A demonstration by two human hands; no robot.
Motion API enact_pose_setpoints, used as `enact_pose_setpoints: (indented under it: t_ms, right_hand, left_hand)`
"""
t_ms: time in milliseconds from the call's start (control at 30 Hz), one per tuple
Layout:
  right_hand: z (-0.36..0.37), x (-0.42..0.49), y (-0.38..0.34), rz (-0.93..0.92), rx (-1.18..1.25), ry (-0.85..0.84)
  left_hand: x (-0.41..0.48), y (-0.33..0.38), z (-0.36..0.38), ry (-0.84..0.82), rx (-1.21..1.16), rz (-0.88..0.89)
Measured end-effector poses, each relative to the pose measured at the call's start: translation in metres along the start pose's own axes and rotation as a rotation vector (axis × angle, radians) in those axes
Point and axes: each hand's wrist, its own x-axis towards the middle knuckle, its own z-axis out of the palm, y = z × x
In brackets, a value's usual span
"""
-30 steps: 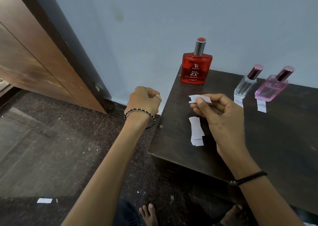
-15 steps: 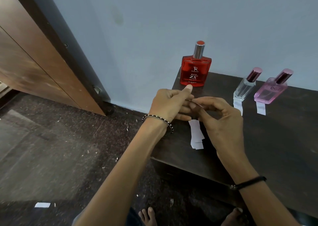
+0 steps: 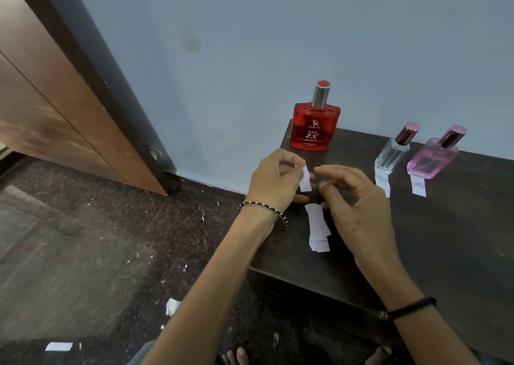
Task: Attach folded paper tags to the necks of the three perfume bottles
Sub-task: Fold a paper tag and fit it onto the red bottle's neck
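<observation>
Fingers [image 3: 292, 160] of the left hand [image 3: 274, 182] pinch the top edge of one paper strip [image 3: 305, 179] between thumb and forefinger; the strip hangs down above the table [image 3: 445, 239], just near of the red bottle [image 3: 315, 126]. The right hand [image 3: 358, 206] sits just right of the strip with its fingers [image 3: 329, 170] loosely curled and grasping nothing visible; the fingertips are close to the strip, and contact cannot be confirmed.

Status of the task, as judged from this view:

1. Red bottle, far left on the table: upright, neck bare. No tag is fitted.
2. Clear bottle [image 3: 392, 156], to the right: a white tag [image 3: 382, 182] lies on the table at its near base. No paper shows on the neck.
3. Pink bottle [image 3: 432, 158], furthest right: a white tag [image 3: 418, 185] lies at its near base in the same way. No paper shows on the neck.

Whether the two tags on the right are fixed to their bottles or only laid against them cannot be told. No neck carries paper, so attachment appears outstanding on all three.

The held strip looks flat, so folding it is probably the step in hand, with the red bottle its likely destination. Spare strips [image 3: 318, 227] lie stacked on the table below the hands. Paper scraps [image 3: 172, 306] lie on the floor to the left.
</observation>
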Motion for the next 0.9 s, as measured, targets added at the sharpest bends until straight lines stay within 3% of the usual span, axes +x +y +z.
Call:
enact_pose_setpoints:
  t_ms: [167, 333, 633, 800, 900]
  right_hand:
    - [0.000, 0.015, -0.005, 0.076, -0.033, 0.084]
    - [0.016, 0.060, -0.007, 0.137, -0.018, 0.017]
    - [0.033, 0.102, 0.001, 0.082, -0.036, -0.018]
    - [0.023, 0.089, -0.003, 0.038, -0.051, 0.014]
    - [0.003, 0.068, -0.014, 0.043, 0.058, 0.009]
  left_hand:
    - [0.006, -0.003, -0.002, 0.055, 0.053, -0.018]
    - [0.006, -0.002, 0.000, 0.069, 0.088, -0.006]
    - [0.006, 0.000, -0.007, 0.083, 0.066, 0.003]
    - [0.007, 0.001, -0.008, 0.148, 0.132, 0.021]
    - [0.007, 0.001, -0.009, 0.219, 0.200, 0.067]
